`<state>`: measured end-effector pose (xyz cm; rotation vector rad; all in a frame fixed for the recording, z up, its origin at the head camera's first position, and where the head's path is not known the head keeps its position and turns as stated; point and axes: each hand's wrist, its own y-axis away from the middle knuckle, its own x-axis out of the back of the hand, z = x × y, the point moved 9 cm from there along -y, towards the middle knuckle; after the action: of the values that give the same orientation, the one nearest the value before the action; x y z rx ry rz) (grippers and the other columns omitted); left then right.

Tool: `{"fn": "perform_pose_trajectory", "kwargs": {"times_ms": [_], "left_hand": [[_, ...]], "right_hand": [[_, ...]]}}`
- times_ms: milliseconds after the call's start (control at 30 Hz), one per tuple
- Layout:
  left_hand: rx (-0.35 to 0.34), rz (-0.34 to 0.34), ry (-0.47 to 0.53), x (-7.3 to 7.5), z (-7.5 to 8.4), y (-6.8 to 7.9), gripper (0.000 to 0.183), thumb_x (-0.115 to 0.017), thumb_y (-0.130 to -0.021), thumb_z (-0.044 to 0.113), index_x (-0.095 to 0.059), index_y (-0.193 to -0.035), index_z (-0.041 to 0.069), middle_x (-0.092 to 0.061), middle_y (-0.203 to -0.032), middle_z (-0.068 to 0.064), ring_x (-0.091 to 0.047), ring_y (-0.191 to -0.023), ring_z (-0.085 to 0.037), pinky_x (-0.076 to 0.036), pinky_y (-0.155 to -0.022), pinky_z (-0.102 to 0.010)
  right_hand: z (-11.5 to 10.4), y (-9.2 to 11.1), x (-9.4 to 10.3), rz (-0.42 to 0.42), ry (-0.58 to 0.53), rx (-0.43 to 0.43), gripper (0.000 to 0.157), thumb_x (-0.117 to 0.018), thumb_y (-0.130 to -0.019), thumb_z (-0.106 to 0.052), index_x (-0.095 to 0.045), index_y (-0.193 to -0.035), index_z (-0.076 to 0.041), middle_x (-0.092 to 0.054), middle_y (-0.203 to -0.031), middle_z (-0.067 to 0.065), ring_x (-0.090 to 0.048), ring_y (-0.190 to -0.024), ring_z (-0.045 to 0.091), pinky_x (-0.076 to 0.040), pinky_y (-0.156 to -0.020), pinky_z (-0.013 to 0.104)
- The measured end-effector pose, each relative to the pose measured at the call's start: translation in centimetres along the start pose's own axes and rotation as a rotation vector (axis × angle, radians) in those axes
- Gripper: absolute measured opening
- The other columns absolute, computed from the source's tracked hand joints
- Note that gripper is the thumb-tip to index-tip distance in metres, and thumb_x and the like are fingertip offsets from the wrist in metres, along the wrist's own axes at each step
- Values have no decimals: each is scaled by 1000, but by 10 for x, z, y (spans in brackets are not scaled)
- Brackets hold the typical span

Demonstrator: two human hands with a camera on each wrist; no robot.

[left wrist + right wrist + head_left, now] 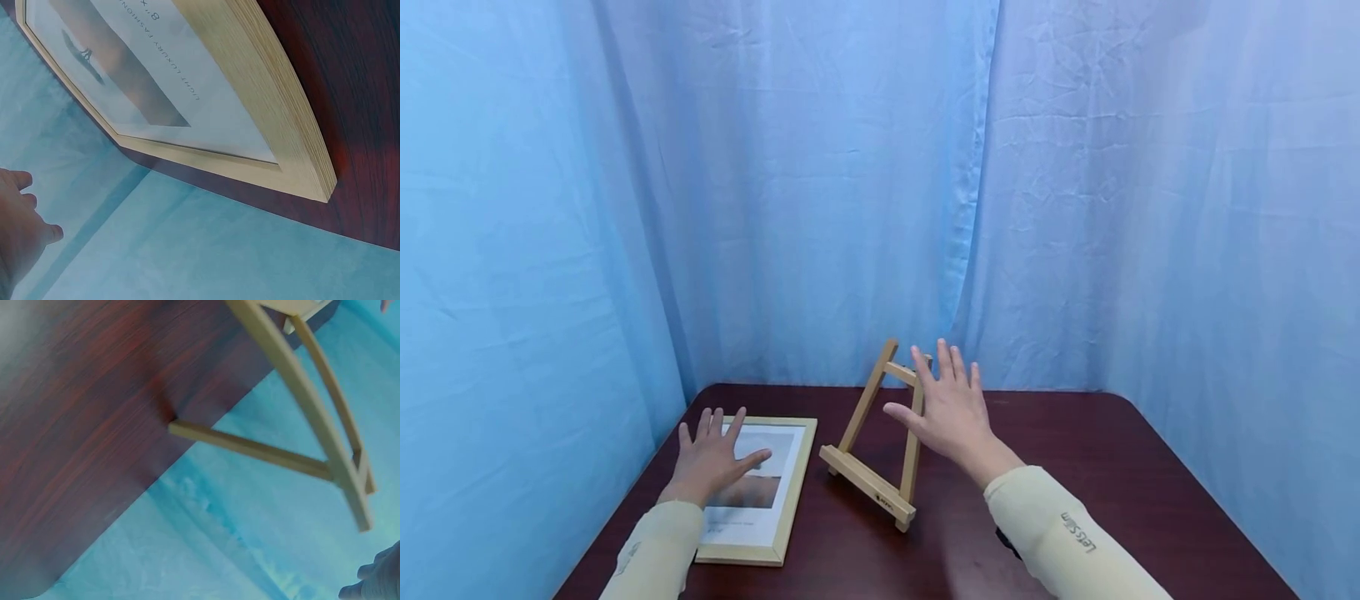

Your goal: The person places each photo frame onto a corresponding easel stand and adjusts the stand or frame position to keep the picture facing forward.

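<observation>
A pale wooden picture frame [780, 533] lies flat on the dark red table, a print behind its glass. Above its left part hovers my left hand [709, 463], fingers spread and holding nothing. To the frame's right stands a small wooden easel [868, 487], turned at an angle, with a ledge along its front. My right hand [953, 414] is raised by the easel's right upright, fingers spread; it covers part of that upright in the head view. The right wrist view shows the easel's rear leg [250, 447] on the tabletop.
The dark wood table [1060, 492] has rounded far corners. Light blue curtains [850, 192] hang behind it and along both sides. Both forearms wear cream sleeves [1045, 521].
</observation>
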<state>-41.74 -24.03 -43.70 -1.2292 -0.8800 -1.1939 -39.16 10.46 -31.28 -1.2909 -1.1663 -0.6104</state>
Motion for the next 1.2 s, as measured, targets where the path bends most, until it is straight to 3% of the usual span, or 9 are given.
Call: {"fn": "perform_pose_trajectory", "kwargs": {"times_ms": [167, 367, 867, 1200], "left_hand": [[2, 16, 7, 2, -2, 0, 103, -54, -84, 75, -29, -155, 4, -21, -154, -37, -10, -143, -54, 0, -108, -75], [11, -5, 15, 2, -9, -1, 111, -47, -81, 83, -28, -156, 3, -20, -154, -38, -11, -142, -55, -2, -107, -75], [64, -80, 77, 11, -24, 4, 114, -45, -83, 83, -20, -156, -1, -19, -152, -41, -12, -140, -58, -11, -106, -76], [73, -88, 83, 10, -38, 6, 112, -45, -86, 80, -19, -155, -4, -20, -150, -43, -14, -139, -59, -16, -105, -77]], "right_hand": [[-22, -3, -5, -15, -2, 21, 94, -45, -88, -77, -16, -161, -25, -8, -164, 19, -6, -150, 39, -7, -117, 61], [-44, -3, -14, -26, -30, 36, 93, -46, -88, -76, -18, -161, -25, -11, -164, 19, -9, -150, 37, -11, -117, 59], [-82, 7, -48, -77, -235, 47, 90, -49, -92, -70, -22, -160, -19, -17, -162, 22, -17, -148, 39, -19, -116, 59], [-99, 16, -74, -148, -429, 3, 86, -54, -93, -63, -24, -159, -17, -19, -161, 21, -20, -147, 38, -22, -116, 55]]}}
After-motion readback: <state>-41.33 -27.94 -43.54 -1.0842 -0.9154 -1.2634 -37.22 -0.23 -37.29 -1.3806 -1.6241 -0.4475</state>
